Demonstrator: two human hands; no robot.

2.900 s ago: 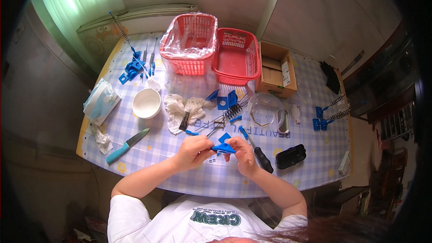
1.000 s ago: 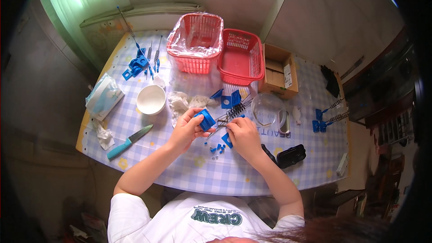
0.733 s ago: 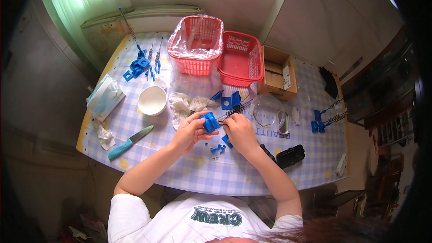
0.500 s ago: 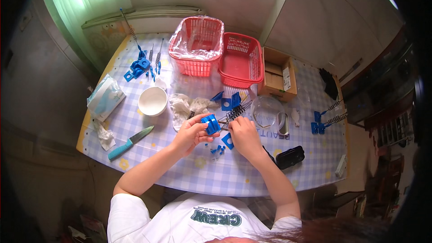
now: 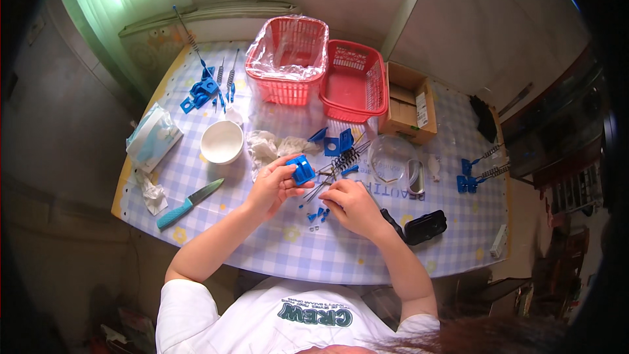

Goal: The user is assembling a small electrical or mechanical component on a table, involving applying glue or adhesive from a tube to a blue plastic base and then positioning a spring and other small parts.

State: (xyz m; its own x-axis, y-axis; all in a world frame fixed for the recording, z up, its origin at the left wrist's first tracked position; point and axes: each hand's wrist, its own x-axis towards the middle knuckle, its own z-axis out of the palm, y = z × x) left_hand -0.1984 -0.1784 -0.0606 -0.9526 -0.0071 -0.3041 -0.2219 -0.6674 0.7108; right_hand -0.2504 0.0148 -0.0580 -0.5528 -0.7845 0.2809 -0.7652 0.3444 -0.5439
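1. I see a table [image 5: 341, 259] under a blue-checked cloth.
2. Taking the white bowl [image 5: 222, 141] as landmark: a teal-handled knife [image 5: 189, 204] lies below-left of it.
3. Two red baskets [image 5: 321, 69] sit up-right of it; a tissue pack [image 5: 152, 137] just left.

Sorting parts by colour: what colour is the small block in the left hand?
Blue; the block in the left hand shows best in the head view.

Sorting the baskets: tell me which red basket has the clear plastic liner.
The left red basket, nearer the window; clear plastic lines it, while the lower, wider red basket beside the cardboard box is bare.
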